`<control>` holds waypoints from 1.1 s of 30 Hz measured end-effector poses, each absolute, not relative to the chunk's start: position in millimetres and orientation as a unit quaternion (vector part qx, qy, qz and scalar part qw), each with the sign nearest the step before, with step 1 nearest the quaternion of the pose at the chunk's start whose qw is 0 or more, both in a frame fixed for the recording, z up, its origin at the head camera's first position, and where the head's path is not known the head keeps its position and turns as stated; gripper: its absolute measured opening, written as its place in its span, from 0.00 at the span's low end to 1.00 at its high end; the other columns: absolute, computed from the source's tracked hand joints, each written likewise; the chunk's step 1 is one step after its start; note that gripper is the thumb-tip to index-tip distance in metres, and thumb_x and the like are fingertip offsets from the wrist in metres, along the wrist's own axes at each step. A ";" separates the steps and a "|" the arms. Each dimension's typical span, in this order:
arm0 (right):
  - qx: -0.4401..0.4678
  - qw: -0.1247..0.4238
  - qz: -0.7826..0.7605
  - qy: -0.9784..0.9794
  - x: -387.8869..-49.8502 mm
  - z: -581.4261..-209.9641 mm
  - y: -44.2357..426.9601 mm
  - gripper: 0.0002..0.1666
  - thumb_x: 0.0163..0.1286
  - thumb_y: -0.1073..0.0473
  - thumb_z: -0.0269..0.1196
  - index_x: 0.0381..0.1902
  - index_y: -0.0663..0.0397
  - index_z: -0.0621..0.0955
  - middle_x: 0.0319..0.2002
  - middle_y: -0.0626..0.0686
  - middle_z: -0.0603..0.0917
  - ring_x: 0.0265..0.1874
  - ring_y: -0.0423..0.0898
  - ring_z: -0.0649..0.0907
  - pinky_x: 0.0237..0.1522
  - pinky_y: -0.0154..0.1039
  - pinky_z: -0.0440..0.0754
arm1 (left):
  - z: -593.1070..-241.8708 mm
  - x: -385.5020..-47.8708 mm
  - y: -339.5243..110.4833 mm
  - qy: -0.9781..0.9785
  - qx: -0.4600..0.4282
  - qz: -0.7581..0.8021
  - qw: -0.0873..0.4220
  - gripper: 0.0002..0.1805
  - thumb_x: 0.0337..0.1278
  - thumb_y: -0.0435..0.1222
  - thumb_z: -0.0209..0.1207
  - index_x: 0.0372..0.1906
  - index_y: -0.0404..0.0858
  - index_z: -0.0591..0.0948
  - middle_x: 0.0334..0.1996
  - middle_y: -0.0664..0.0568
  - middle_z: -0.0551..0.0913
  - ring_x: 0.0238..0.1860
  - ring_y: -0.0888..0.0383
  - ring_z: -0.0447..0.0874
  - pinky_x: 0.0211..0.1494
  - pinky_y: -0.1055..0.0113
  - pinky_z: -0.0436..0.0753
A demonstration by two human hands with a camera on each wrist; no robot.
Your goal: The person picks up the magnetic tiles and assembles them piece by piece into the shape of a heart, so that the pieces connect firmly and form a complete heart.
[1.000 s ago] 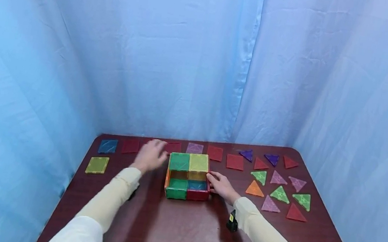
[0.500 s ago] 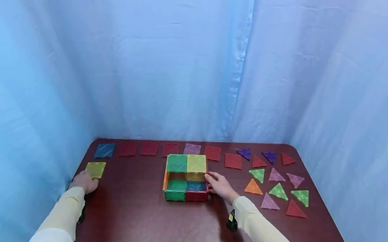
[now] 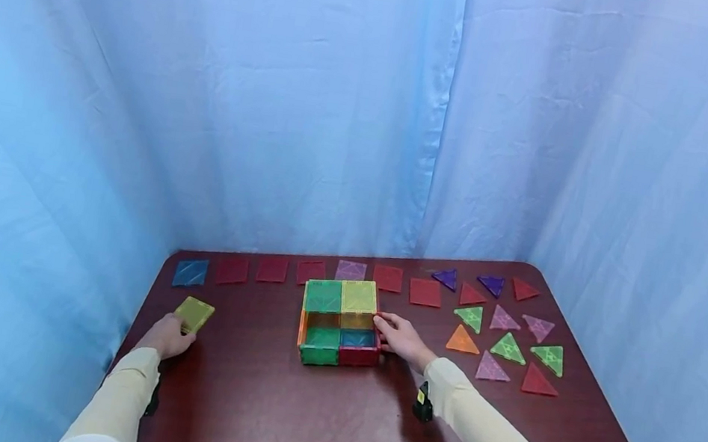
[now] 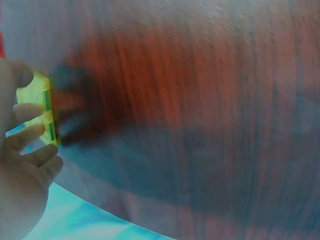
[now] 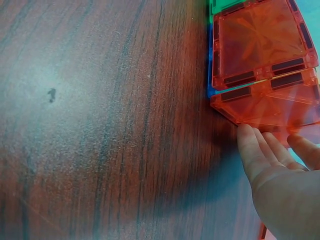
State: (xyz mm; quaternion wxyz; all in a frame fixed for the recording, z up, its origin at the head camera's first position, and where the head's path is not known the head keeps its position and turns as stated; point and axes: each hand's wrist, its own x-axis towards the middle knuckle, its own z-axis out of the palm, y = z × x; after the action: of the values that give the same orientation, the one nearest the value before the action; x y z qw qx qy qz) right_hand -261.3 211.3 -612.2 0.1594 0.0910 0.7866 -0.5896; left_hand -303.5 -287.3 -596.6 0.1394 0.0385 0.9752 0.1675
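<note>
Clearly, the person's left grip [image 3: 166, 337], at the lower left of the head frame, holds the yellow square tile [image 3: 194, 314] between thumb and fingers; whether the tile touches the counter [image 3: 298, 425] is hard to tell. Near the frame's centre, just below the middle, stands a box [image 3: 318, 356] of coloured tiles, a green panel [image 3: 324, 297] and a yellow panel [image 3: 360, 297] side by side across its rear and its front part open on top. Loosely extended, the right grip [image 3: 404, 340] rests its fingertips against the box's right side, clenched on nothing; in the right wrist view they touch the red wall [image 5: 267, 107]. Beyond the yellow square tile lies a blue square tile [image 3: 190, 273], beginning a row with five red squares [image 3: 272, 268] and a pink square [image 3: 351, 271]. Triangular tiles, among them an orange triangle [image 3: 462, 340], lie right of centre. Pale blue curtains [image 3: 317, 95] fill the upper frame.
</note>
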 end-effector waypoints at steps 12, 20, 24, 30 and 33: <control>0.086 0.159 -0.584 0.791 -260.2 -612.2 208.0 0.38 0.79 0.41 0.54 0.76 0.58 0.66 0.64 0.64 0.78 0.56 0.53 0.83 0.54 0.48 0.86 | -608.4 -294.1 -262.6 0.979 0.039 0.169 0.105 0.31 0.70 0.41 0.55 0.69 0.25 0.67 0.68 0.18 0.57 0.70 0.20 0.55 0.68 0.30 0.65; 0.096 0.155 -0.583 0.792 -260.4 -613.0 209.3 0.38 0.78 0.40 0.55 0.75 0.57 0.68 0.63 0.63 0.79 0.55 0.53 0.83 0.53 0.48 0.86 | -604.9 -295.5 -246.3 0.974 0.024 0.204 0.095 0.33 0.67 0.41 0.60 0.69 0.27 0.65 0.64 0.18 0.59 0.64 0.22 0.62 0.68 0.30 0.63; 0.094 0.154 -0.585 0.791 -260.2 -615.4 208.3 0.37 0.78 0.41 0.55 0.75 0.57 0.68 0.64 0.63 0.79 0.56 0.54 0.83 0.53 0.47 0.86 | -603.6 -295.4 -239.9 0.977 0.024 0.180 0.115 0.31 0.68 0.39 0.60 0.71 0.32 0.66 0.59 0.20 0.65 0.59 0.25 0.69 0.62 0.31 0.70; 0.093 0.154 -0.593 0.785 -262.3 -619.4 211.4 0.38 0.77 0.39 0.56 0.75 0.56 0.68 0.63 0.63 0.79 0.54 0.52 0.83 0.53 0.49 0.86 | -600.6 -298.8 -232.3 0.979 0.064 0.155 0.113 0.34 0.60 0.39 0.66 0.69 0.30 0.69 0.50 0.27 0.73 0.48 0.35 0.75 0.51 0.40 0.79; 0.091 0.156 -0.591 0.786 -262.4 -617.9 211.9 0.38 0.77 0.40 0.56 0.75 0.57 0.68 0.64 0.64 0.78 0.55 0.53 0.83 0.54 0.50 0.85 | -602.5 -301.9 -227.0 0.973 0.088 0.182 0.112 0.39 0.54 0.42 0.68 0.69 0.31 0.69 0.49 0.32 0.75 0.45 0.42 0.76 0.47 0.47 0.81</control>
State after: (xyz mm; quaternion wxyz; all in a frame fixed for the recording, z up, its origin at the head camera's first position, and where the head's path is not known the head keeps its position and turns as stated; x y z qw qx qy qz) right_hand -262.4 211.9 -617.9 0.1559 0.0907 0.7864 -0.5908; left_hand -301.9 -227.0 -602.5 0.1120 0.0877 0.9730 0.1820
